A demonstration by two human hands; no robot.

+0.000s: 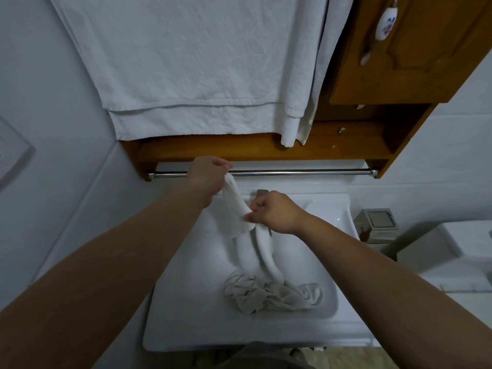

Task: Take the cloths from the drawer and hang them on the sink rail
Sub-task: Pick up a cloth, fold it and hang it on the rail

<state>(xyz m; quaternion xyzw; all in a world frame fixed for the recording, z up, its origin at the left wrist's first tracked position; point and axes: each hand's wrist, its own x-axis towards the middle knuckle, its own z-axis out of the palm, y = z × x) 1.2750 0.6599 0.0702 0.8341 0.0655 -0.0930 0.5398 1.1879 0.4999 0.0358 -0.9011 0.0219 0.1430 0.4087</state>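
Left hand [206, 177] grips the top end of a white cloth [235, 209] right at the sink rail [292, 171]; right hand [275, 211] pinches the same cloth lower down, below the rail, over the sink [186, 302]. Cloth trails down into the basin, where more crumpled cloths [269, 292] lie bunched. Faucet [262, 192] mostly hidden behind right hand. Above the rail: wooden cabinet [399, 62], big white towel [199, 70] hanging. Right of the sink: small metal box [376, 225]. White tiled walls. No legible text.
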